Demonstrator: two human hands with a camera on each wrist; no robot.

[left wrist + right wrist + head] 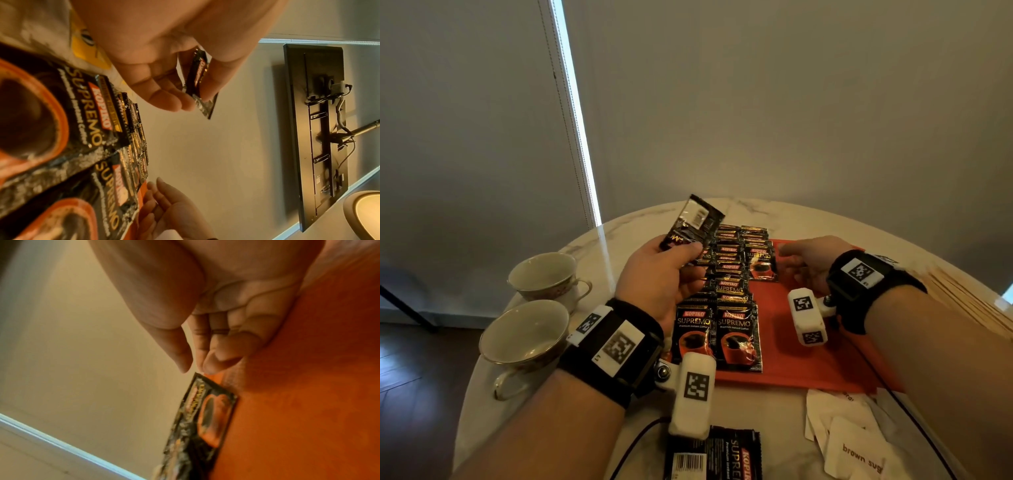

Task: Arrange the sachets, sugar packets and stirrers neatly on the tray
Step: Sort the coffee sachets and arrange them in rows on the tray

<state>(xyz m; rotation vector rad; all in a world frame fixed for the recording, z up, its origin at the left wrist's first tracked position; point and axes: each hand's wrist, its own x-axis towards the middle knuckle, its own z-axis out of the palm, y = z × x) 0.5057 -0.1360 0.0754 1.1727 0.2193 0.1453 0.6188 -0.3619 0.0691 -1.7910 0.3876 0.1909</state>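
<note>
Left hand [654, 277] pinches a black foil coffee sachet [693, 224] above the sachet rows [726, 294]. Right hand [811, 262] lies relaxed, fingers spread, on the flat orange tray [808, 363]; holds nothing.

The black coffee sachets [739, 337] lined up on the red tray [808, 363] each read "KOPIKO", "SUPREMO" and, smaller, "Premium Instant Coffee". Another sachet [722, 454] at the table's near edge shows the same wording, partly cut off, beside a barcode. A white packet [854, 455] near the tray's near right corner reads "brown sug", the rest out of view.
</note>
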